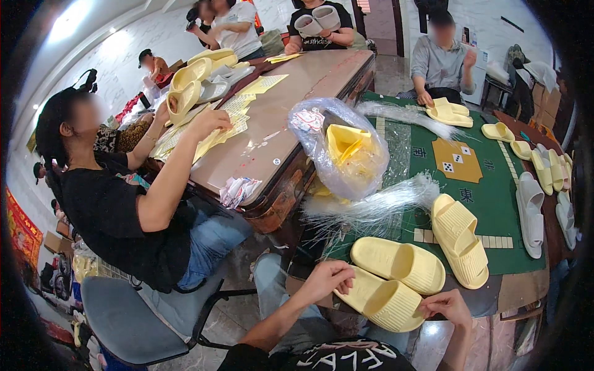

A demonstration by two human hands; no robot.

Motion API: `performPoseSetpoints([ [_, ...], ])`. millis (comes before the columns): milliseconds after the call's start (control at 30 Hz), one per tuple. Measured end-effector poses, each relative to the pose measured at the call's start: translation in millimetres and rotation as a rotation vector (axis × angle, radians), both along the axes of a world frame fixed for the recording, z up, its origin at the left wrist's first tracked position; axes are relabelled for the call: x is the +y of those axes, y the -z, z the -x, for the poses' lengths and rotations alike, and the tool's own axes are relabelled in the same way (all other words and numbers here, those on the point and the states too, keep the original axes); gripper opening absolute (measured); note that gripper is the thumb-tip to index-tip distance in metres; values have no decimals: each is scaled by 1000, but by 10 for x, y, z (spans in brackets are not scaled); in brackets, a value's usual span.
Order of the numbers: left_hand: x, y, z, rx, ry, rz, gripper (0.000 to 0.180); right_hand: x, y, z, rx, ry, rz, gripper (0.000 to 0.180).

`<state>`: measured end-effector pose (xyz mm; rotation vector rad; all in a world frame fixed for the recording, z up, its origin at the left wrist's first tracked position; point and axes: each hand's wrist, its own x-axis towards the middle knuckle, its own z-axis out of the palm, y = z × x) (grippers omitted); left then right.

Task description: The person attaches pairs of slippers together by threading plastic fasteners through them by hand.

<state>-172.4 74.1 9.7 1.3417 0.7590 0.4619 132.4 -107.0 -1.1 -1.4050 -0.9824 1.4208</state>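
A pale yellow slide slipper (396, 306) lies at the table's near edge, between my two hands. My left hand (330, 276) is at its heel end, fingers curled with the tips together. By the toe is my right hand (447, 305), thumb and fingers pinched close to the ribbed strap. Whatever either pinch holds is too fine to make out. Just beyond lies a second yellow slipper (424, 270), and to its right a third yellow slipper (461, 247). A bundle of clear thin strands (383, 213) spreads out behind them.
A clear plastic bag (303, 139) with yellow paper tags (346, 145) stands beyond the strands. More slippers (530, 213) line the right side of the green table mat (427, 204). At left a co-worker (114, 198) sits by the brown table (278, 117); another person (439, 62) handles slippers opposite.
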Motion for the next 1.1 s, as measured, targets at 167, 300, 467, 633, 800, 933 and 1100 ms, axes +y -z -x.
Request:
performPoseSetpoints([
  [167,-148,333,-184,-20,108,200,17,62,-23,144,-143,-19,100,17],
  [300,-352,417,-450,-10,207,176,17,50,64,186,-161,29,80,18],
  [467,-425,512,-666,-33,153,-10,19,23,57,237,-85,94,69,15],
  [633,-465,561,-751,-19,128,-6,17,12,64,307,28,133,123,17],
  [800,-489,741,-835,-57,137,-74,20,45,34,319,55,66,167,11],
  [933,-446,723,-798,-27,157,-125,20,110,47,284,28,2,174,11],
  [1100,-342,503,-706,4,317,-68,22,85,42,289,-245,69,115,11],
])
